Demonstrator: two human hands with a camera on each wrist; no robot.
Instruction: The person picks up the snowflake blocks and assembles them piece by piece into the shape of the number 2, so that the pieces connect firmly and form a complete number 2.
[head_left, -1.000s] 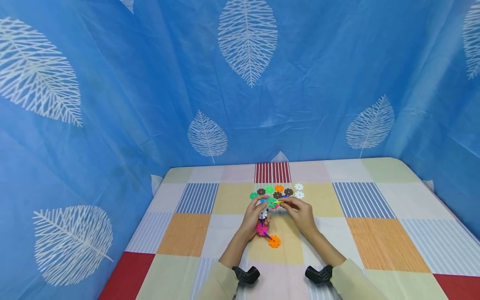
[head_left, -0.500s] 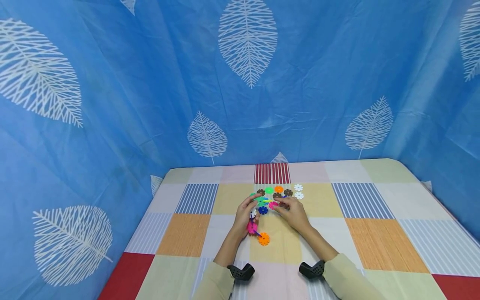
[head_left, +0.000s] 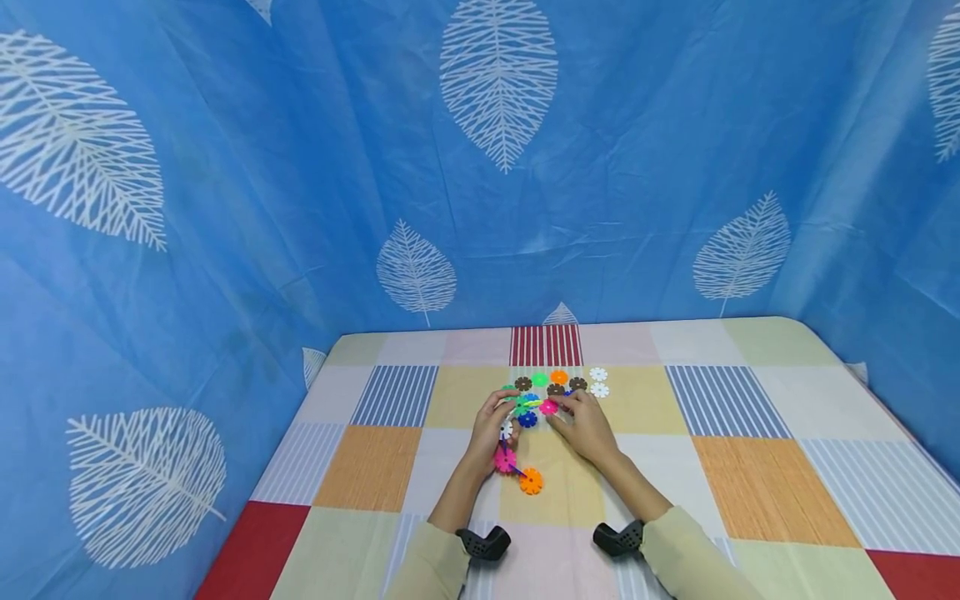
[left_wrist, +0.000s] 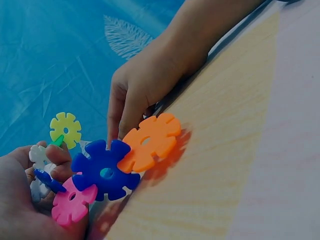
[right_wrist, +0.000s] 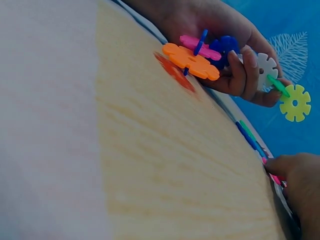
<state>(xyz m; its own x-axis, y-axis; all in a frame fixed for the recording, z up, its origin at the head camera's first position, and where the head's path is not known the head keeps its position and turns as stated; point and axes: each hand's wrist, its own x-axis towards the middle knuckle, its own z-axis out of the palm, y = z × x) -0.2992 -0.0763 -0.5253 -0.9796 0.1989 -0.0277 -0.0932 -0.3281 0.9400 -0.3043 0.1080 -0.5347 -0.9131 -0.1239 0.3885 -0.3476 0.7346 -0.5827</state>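
Note:
A chain of interlocked notched plastic discs (snowflake building discs) hangs from my left hand (head_left: 487,433), whose fingers grip it near its white disc (right_wrist: 266,69). Its upper end has a green disc (right_wrist: 278,86) and a yellow disc (left_wrist: 65,130). Down from the hand run a pink disc (head_left: 506,460), a blue disc (left_wrist: 106,170) and an orange disc (head_left: 531,481) low over the cloth. My right hand (head_left: 588,427) pinches a loose pink disc (head_left: 548,407) at table level; its fingertips are partly hidden in the wrist views.
Several loose discs lie beyond the hands, among them a brown disc (head_left: 522,383), an orange disc (head_left: 558,377) and a white disc (head_left: 598,389). A loose blue disc (head_left: 528,419) lies between the hands. A patchwork cloth (head_left: 465,517) covers the table; a blue curtain (head_left: 600,208) stands behind.
My right hand has let go of the yellow disc on the chain and come down onto the loose pink disc. My left hand has shifted slightly left with the chain.

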